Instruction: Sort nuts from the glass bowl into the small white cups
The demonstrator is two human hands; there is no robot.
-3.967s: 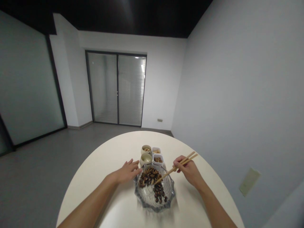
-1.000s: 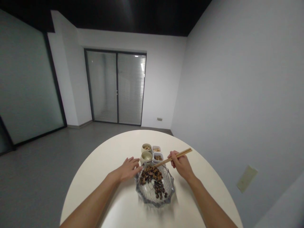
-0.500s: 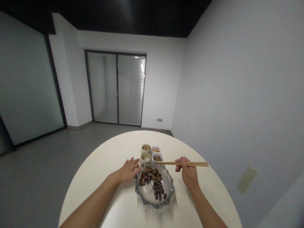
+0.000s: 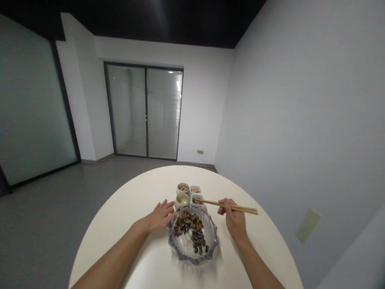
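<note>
My right hand (image 4: 233,216) is closed around a pair of wooden chopsticks (image 4: 240,208). Their tips reach left to a small white dish (image 4: 197,204) holding brown bits. My left hand (image 4: 161,216) lies open with fingers spread, its thumb by the rim of a scalloped glass bowl (image 4: 210,237). In that bowl, brown striped seeds (image 4: 188,223) lie toward the back, and shiny dark seeds (image 4: 198,241) are grouped at the front right. Just behind the bowl stands a pale green cup (image 4: 182,200) with no contents that I can see.
Another cup (image 4: 183,189) with light nuts and a second white dish (image 4: 195,190) with pale pieces stand behind the front pair. Everything rests on a round cream table (image 4: 120,216). A white wall (image 4: 300,120) runs along the right, and glass doors (image 4: 146,112) stand beyond.
The chopstick tips have moved from above the glass bowl's back rim up to the front white dish. My left hand stays by the bowl, and the view has shifted slightly.
</note>
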